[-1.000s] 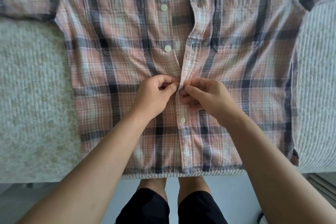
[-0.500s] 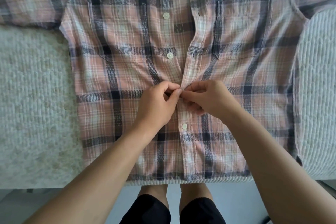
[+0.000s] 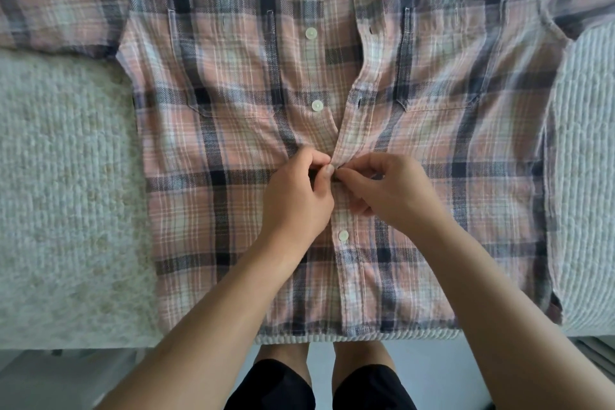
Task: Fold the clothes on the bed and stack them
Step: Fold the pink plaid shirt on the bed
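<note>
A pink, white and navy plaid shirt (image 3: 233,150) lies flat, front up, on the bed, its hem at the near edge and its sleeves spread to both sides. My left hand (image 3: 296,200) and my right hand (image 3: 386,193) meet at the middle of the button placket. Each hand pinches one edge of the placket, fingertips touching; the button between them is hidden. One button (image 3: 343,236) below my hands is fastened. Above them the placket gapes open, with several white buttons (image 3: 317,105) showing.
The bed has a pale textured cover (image 3: 66,210) on the left and a white ribbed cover (image 3: 585,176) on the right. Its near edge (image 3: 332,339) runs across the bottom. My legs in black shorts (image 3: 319,383) stand against it on a light floor.
The view has shifted so the shirt sits lower in frame. Both hands stay pinched together at the same point on the placket, with only small finger movements.
</note>
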